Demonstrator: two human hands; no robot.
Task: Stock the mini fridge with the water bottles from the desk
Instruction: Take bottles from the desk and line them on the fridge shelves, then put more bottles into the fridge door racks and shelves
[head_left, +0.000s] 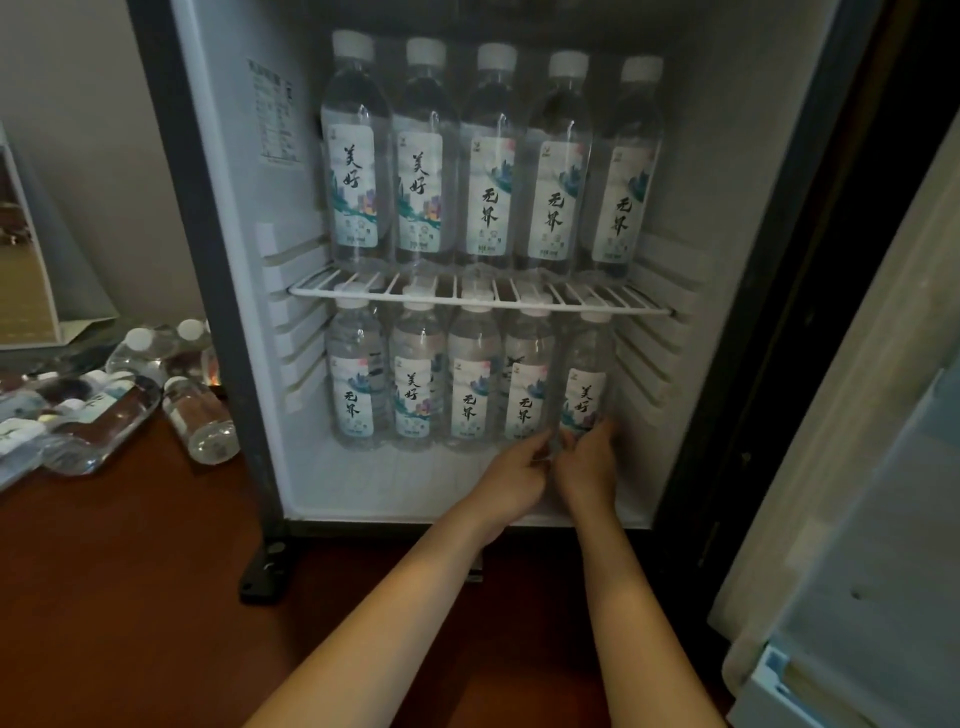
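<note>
- Head view: our mini fridge (218, 291) stands open; five bottles above the wire shelf (478, 300), five below
- spare bottles (197, 418) lie on the desk, well left of us; our left hand (511, 475) is the nearer
- both hands, right hand (587, 462) too, close around the upright end bottle (586, 384)
</note>
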